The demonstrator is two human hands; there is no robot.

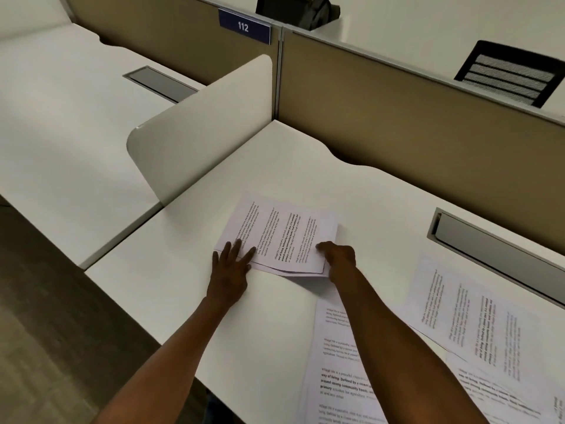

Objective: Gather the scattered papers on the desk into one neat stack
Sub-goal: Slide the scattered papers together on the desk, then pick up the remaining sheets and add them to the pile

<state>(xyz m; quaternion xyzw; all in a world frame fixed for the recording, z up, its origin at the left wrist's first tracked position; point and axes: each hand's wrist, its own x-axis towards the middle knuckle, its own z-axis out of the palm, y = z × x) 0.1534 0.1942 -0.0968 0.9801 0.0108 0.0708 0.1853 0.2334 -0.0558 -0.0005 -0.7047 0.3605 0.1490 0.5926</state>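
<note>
While both arms reach out over the desk (275, 316), the left hand (230, 266) lies flat with its fingers straight and spread, the fingertips pressing on the near left corner of a small stack (281, 237) of printed papers. That stack sits near the middle of the desk, turned at an angle, with a few sheet edges fanned out along its near side. At the stack's near right corner the right hand (337, 260) has its fingers curled, the thumb on top of the upper sheet; it appears to pinch the papers' edge, though the fingers beneath are hidden.

More sheets lie loose nearer the person on the right. One sheet (339, 371) runs under the right forearm toward the desk's near edge, its text readable from the person's side. A second sheet (467, 325) lies farther right, rotated so its lines run away from the viewer, and it overlaps a third sheet (501, 393) at the lower right corner, which is blurred.

Behind the desk stands a tan partition (412, 117), and a white divider (201, 139) rises at the left. A grey cable tray (489, 249) is set into the desk on the right. A blue sign (244, 26) reading 112 is fixed to the partition top, and a black chair back (510, 73) shows beyond it.
</note>
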